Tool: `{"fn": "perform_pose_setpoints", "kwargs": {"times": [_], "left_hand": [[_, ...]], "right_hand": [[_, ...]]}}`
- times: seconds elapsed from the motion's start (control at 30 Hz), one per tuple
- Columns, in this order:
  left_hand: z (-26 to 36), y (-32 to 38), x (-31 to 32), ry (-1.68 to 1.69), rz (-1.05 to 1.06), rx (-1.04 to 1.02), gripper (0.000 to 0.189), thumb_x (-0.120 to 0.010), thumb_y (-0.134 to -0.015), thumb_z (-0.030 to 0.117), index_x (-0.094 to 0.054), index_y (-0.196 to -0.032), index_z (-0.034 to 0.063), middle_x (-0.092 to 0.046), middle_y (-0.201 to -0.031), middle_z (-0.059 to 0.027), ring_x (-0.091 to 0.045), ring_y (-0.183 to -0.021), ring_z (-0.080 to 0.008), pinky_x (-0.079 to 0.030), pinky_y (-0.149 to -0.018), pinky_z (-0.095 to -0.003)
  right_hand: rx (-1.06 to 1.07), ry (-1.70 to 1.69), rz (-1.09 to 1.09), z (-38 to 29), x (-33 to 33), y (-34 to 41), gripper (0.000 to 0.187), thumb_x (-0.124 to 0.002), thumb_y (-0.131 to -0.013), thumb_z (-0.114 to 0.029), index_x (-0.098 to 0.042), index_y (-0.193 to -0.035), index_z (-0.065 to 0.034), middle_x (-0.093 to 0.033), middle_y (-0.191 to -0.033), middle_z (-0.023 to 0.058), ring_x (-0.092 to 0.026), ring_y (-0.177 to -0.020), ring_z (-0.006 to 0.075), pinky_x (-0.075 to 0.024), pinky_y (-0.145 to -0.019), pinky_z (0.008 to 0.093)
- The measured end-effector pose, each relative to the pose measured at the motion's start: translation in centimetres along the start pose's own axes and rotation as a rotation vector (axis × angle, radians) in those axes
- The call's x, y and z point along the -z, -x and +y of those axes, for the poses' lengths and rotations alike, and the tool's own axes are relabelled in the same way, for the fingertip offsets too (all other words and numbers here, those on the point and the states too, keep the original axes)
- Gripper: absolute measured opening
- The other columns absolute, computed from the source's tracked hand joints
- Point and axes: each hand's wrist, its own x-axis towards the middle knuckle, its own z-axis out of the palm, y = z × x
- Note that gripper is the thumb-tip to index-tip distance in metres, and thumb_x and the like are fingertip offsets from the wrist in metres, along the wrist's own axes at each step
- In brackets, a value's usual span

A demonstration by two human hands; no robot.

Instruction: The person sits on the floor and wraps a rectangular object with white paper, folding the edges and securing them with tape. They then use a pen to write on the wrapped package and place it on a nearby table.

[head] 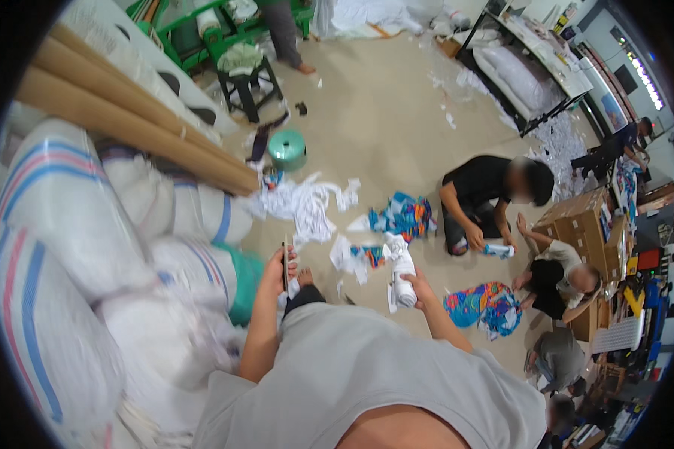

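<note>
My left hand point(276, 271) grips a thin, flat object point(285, 262) seen edge-on, probably a phone. It is too narrow from here to be sure. In my right hand point(425, 291) is a rolled bundle of white cloth point(403, 275), bunched at its far end. Beyond the roll, colourful printed fabric point(401, 216) lies heaped on the floor. White fabric scraps point(312, 210) spread in front of my left hand. To the right of my right hand rests another bright floral bundle point(477, 306).
Large white woven sacks point(56, 202) crowd my left, below long cardboard tubes point(146, 126). One person in black point(477, 185) crouches ahead to the right, holding a small roll. Another person point(561, 269) sits by cardboard boxes point(575, 230). A green round stool point(287, 147) stands ahead.
</note>
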Motion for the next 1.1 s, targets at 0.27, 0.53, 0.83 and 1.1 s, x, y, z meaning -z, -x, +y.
{"fn": "perform_pose_setpoints", "kwargs": {"times": [0.27,0.53,0.83,1.1], "left_hand": [[16.2,-14.8,-14.7,-0.114,-0.266,0.145,0.053,-0.045,-0.095,0.057,-0.050,-0.115,0.0080,-0.047,-0.081,-0.0004,-0.039,-0.053,-0.0091,-0.032,-0.043,-0.0222],[22.9,-35.2,-33.3,-0.672,-0.386,0.105,0.056,-0.057,-0.088,0.060,-0.050,-0.113,0.0107,-0.043,-0.087,0.0001,-0.039,-0.054,-0.0082,-0.033,-0.044,-0.0212],[28.5,-59.3,-32.4,-1.431,0.101,0.076,0.089,-0.057,-0.084,0.063,-0.042,-0.136,-0.0077,-0.051,-0.133,-0.0243,-0.055,-0.112,-0.0342,-0.047,-0.087,-0.0427],[29.4,-67.2,-46.0,-1.357,0.028,0.529,0.086,-0.057,-0.080,0.067,-0.047,-0.125,-0.0052,-0.056,-0.094,-0.0199,-0.056,-0.084,-0.0295,-0.045,-0.072,-0.0415]], "right_hand": [[0.232,-0.113,0.147,-11.3,-8.5,-5.8,0.080,-0.064,-0.078,-0.004,-0.025,-0.148,-0.0115,-0.054,-0.125,0.0177,-0.066,-0.093,0.0320,-0.0566,-0.078,0.0425],[0.403,-0.357,0.245,-24.2,-6.4,-17.9,0.081,-0.066,-0.078,0.002,-0.025,-0.147,-0.0078,-0.052,-0.128,0.0169,-0.060,-0.107,0.0278,-0.0535,-0.084,0.0402],[0.515,-0.494,0.382,-49.1,2.3,-32.4,0.085,-0.070,-0.077,0.001,-0.023,-0.147,-0.0104,-0.049,-0.129,0.0171,-0.057,-0.109,0.0272,-0.0525,-0.084,0.0389],[0.590,-0.718,0.487,-67.2,13.8,-44.1,0.060,-0.065,-0.079,-0.001,-0.038,-0.133,-0.0024,-0.060,-0.107,0.0166,-0.066,-0.089,0.0282,-0.0561,-0.076,0.0401]]}}
